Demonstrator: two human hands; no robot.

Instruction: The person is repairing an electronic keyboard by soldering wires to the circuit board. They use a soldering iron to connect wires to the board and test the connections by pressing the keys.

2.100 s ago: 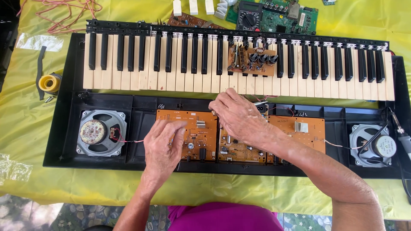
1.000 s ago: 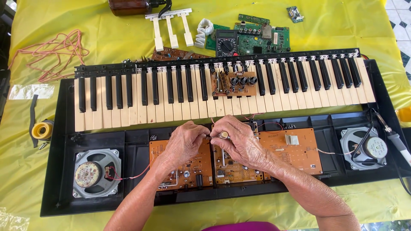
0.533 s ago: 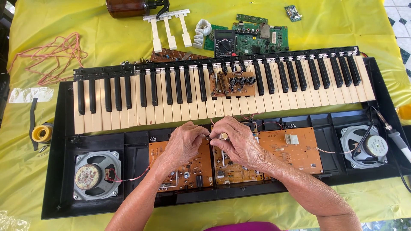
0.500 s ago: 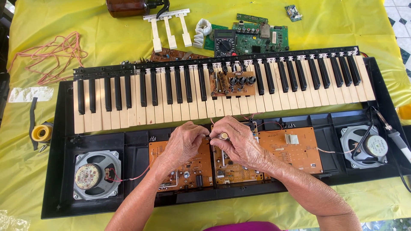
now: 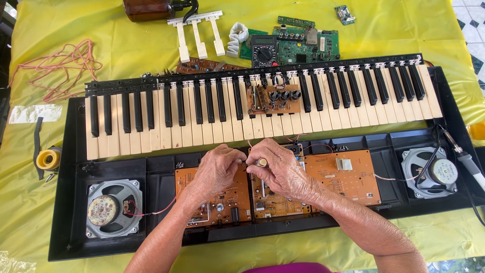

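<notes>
Head view | left hand (image 5: 218,169) and right hand (image 5: 280,169) pinch small part, frame centre, above circuit boards (image 5: 222,202) | risk: tugging could snap thin wires (image 5: 313,147).

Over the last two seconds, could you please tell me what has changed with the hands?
The left hand moved up and right, and both it and the right hand closed together over the middle circuit board. The keyboard and speakers stayed put.

My counter (image 5: 76,30) wears a bright yellow cloth in daylight; pale tiled floor (image 5: 467,10) shows at the upper right corner.
</notes>
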